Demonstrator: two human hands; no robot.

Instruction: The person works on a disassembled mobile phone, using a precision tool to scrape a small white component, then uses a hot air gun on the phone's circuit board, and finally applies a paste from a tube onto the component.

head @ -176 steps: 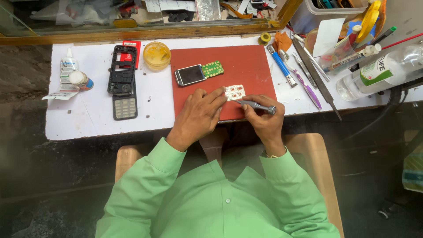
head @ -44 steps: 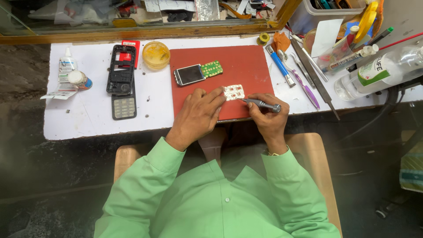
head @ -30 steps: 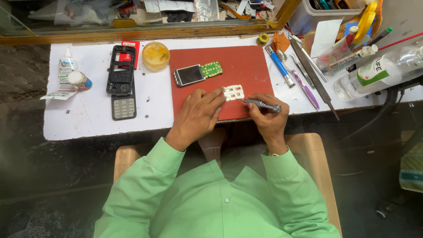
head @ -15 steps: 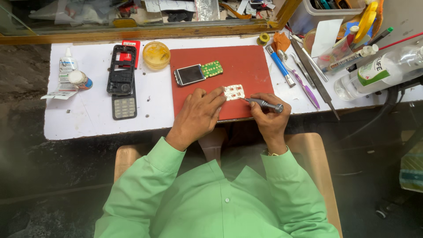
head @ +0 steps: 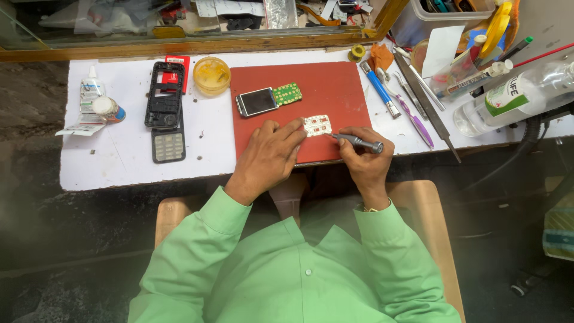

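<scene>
Now | keypad membrane [head: 317,125] is pinned on red mat [head: 311,96] by left hand [head: 267,157] fingertips | screwdriver [head: 357,142] is pinched in right hand [head: 368,164] beside membrane | judged light, flexible, fragile; best held at edges

Left hand [head: 269,157] on small white keypad [head: 317,125], right hand [head: 366,161] gripping screwdriver [head: 357,141]

Single head-worn view, looking steeply down from above the seated person. White counter [head: 137,161] spans the upper frame, its far edge along a wooden ledge [head: 179,46]; near edge mid-frame. Moderate range; own green sleeves fill the bottom.
</scene>
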